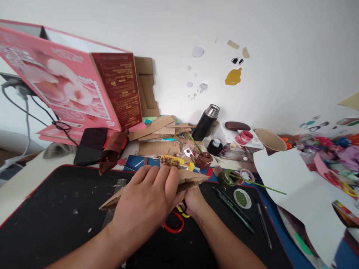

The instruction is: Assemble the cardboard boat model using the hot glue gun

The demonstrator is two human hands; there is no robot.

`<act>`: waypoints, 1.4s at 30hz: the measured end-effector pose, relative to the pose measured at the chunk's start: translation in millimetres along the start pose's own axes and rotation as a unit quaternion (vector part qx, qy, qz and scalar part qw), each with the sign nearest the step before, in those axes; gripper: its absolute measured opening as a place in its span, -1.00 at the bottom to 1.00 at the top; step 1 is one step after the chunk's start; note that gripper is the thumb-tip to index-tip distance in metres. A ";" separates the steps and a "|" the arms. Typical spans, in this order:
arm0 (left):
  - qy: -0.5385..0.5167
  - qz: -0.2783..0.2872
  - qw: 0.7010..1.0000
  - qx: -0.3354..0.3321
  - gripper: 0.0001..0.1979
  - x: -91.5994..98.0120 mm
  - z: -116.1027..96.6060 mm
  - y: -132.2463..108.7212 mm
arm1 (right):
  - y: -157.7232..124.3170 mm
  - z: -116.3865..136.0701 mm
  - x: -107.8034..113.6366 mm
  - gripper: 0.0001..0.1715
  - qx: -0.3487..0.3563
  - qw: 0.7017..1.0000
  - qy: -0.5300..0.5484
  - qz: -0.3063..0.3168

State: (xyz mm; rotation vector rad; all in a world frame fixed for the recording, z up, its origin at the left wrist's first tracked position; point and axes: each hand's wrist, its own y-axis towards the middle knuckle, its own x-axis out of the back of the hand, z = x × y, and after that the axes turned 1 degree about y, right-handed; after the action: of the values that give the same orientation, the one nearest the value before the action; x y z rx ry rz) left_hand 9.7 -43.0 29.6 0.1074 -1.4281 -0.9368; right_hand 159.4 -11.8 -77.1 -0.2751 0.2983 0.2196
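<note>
A folded piece of brown cardboard with pointed ends is held above the black mat. My left hand wraps over it from the near side, fingers curled across its top edge. Close behind and below, my right hand reaches up to the cardboard's underside; its fingers are hidden by the cardboard and my left hand. Beneath the hands, red-handled scissors show one loop, beside a yellow and black handle. Past my left knuckles is a yellow tube with a brown, speckled thing.
A pink box stands back left, near a phone. Cardboard strips and a black thermos are along the wall. Right are an open brown paint jar, a green paint jar, pens and white paper.
</note>
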 end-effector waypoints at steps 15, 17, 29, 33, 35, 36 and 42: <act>-0.008 0.011 1.000 -0.015 -0.79 -1.5 1.8 7.1 | -0.7 4.1 -0.5 -0.06 -0.007 0.999 0.025 -0.028; -0.010 0.013 1.000 -0.015 -0.79 -2.1 2.0 7.2 | -0.2 2.7 0.5 -0.05 -0.002 0.999 0.026 -0.032; -0.006 0.015 1.000 -0.010 -0.73 -4.3 3.9 9.2 | -0.1 0.0 -1.1 0.10 0.036 0.998 0.048 0.009; -0.002 0.011 1.000 -0.006 -0.73 -4.5 4.2 9.8 | -0.5 3.9 -1.2 0.19 0.035 0.999 0.026 0.027; -0.005 0.011 1.000 -0.005 -0.74 -4.6 4.4 9.9 | -0.7 5.8 -1.0 0.19 0.041 0.999 0.021 0.027; -0.008 0.011 1.000 -0.005 -0.74 -4.6 4.5 9.9 | -0.8 6.6 -0.9 0.19 0.043 0.999 0.019 0.026; -0.004 0.012 1.000 -0.010 -0.74 -4.6 5.7 11.0 | -1.6 8.4 -1.7 0.16 0.055 0.998 0.013 0.029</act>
State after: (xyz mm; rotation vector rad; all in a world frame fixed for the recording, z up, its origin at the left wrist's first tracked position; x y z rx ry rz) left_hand 10.7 -30.4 33.6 0.0708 -1.4246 -0.9333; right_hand 160.4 -11.1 -68.5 -0.1609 0.3436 0.2558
